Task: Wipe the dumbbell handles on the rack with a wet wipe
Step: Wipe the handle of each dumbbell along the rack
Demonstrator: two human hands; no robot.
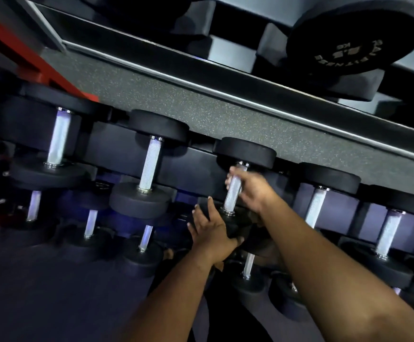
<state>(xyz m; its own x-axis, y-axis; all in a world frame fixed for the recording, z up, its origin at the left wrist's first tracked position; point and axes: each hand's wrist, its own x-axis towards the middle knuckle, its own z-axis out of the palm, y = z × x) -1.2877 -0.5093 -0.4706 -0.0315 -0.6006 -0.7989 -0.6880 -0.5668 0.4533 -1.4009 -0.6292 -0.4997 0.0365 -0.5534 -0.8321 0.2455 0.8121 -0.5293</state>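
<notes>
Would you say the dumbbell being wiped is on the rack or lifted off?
On the rack: the dumbbell sits level with its neighbours.

Two hands [230, 208]; about ten dumbbells [149, 164] on the rack [225, 95].

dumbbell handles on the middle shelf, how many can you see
5. From the left: handle, handle, the one the right hand grips, handle, handle. More may lie beyond the frame edges.

Speckled grey rubber floor [176, 99] is lying under dim bluish light, a red frame [16, 43] standing at left
</notes>
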